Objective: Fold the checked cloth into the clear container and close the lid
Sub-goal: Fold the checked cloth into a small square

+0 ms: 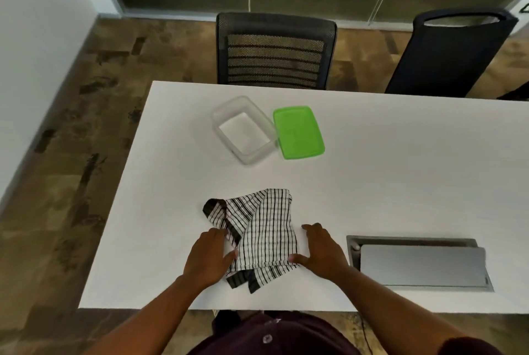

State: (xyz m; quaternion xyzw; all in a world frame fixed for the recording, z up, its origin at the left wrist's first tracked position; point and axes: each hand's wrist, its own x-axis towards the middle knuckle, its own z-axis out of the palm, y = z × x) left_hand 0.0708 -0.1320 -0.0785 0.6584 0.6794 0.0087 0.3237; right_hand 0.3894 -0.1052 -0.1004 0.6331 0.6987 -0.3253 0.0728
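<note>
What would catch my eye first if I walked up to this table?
Probably the bright green plastic lid, lying flat beside the empty clear plastic container on the far part of the white table. Nearer, the left hand and right hand flank a rumpled black-and-white checked cloth.

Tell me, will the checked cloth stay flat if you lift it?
Probably not. The checked cloth already lies rumpled, with loose corners, so it would likely droop. It looks thin, so probably light. Both hands, left hand and right hand, press its edges.
</note>
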